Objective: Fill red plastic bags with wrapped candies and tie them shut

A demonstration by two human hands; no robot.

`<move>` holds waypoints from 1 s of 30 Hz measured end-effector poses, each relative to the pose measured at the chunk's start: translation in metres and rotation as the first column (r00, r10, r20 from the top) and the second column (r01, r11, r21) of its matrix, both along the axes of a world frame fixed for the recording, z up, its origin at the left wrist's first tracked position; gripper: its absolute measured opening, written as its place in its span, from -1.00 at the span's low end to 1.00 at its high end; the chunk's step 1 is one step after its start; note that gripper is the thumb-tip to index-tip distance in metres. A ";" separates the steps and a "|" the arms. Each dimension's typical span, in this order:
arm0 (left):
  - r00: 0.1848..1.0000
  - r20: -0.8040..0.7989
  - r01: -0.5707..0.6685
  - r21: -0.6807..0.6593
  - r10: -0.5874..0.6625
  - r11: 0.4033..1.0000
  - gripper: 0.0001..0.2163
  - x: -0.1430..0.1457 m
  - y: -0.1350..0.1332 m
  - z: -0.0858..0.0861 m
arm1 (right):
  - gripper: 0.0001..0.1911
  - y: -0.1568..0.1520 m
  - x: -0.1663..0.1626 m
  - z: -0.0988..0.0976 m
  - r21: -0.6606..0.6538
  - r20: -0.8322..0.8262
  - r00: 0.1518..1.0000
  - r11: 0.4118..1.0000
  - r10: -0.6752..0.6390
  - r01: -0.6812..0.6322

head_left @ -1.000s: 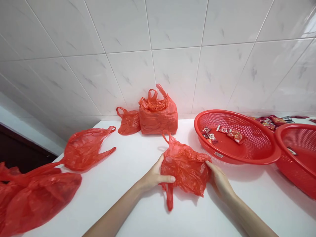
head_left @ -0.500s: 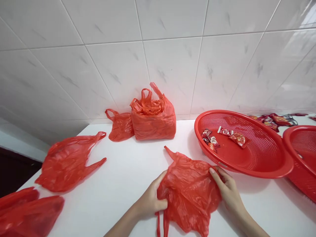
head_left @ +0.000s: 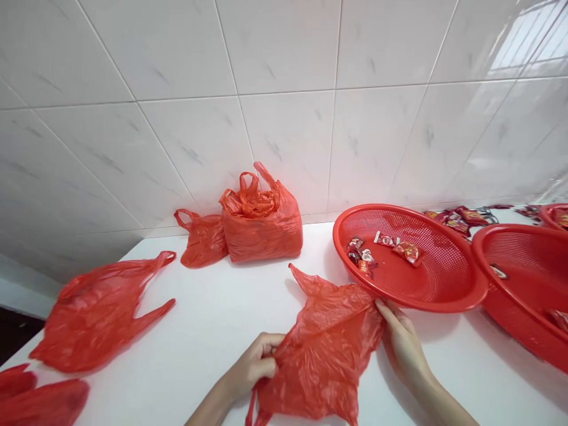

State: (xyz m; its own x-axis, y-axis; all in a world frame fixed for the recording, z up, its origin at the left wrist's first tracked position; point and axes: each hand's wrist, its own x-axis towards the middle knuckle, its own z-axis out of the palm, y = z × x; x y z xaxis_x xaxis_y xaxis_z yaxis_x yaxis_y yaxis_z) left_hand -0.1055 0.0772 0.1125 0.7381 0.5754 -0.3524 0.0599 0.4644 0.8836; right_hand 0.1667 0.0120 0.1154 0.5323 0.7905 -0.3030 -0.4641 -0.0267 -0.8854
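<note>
A thin red plastic bag (head_left: 322, 349) is spread between my two hands, low over the white tabletop. My left hand (head_left: 257, 367) pinches its left edge, thumb on top and fingers curled. On the other side, my right hand (head_left: 399, 331) grips the upper right edge, with the thumb on the film and the fingers partly hidden behind it. Right beside that hand is the rim of a red plastic basket (head_left: 448, 305). Several small wrapped packets (head_left: 408, 251) lie inside the basket.
Against the tiled wall stand a stuffed red bag (head_left: 264, 231) and a smaller red bag (head_left: 204, 239). Another red bag (head_left: 97, 313) lies flat at left, with more red plastic (head_left: 44, 402) nearer. A second red basket (head_left: 523, 236) and loose packets (head_left: 461, 219) are at right.
The bag is stretched wider, with my left hand drawn down and to the left. The view has turned right, so more of the second basket shows.
</note>
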 end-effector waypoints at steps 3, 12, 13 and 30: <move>0.996 -0.075 -0.041 0.067 0.046 0.997 -0.73 -0.006 0.009 0.003 | -0.55 -0.002 0.002 0.002 0.055 -0.017 1.000 0.998 -0.020 0.021; 0.913 0.020 -0.369 0.463 0.406 0.806 -0.93 -0.031 0.038 0.058 | -0.75 -0.009 0.001 0.011 0.197 0.016 0.999 0.980 -0.033 0.029; 0.909 0.052 -0.386 0.478 0.413 0.789 -0.94 -0.032 0.038 0.067 | -0.75 -0.009 0.001 0.011 0.181 0.062 0.998 0.983 -0.010 -0.002; 0.800 -0.542 0.598 0.750 -0.256 0.281 -0.72 0.021 -0.035 0.164 | -0.74 -0.016 -0.038 0.118 -0.072 0.952 0.030 0.319 0.304 -0.945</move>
State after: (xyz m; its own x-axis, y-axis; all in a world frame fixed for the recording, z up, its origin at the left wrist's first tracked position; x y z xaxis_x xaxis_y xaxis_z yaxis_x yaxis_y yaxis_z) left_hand -0.0840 0.0418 0.2769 0.9490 0.2986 -0.1015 0.2904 -0.7019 0.6504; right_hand 0.1288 -0.0039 0.2330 -0.6327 0.6857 0.3598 0.2995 0.6451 -0.7030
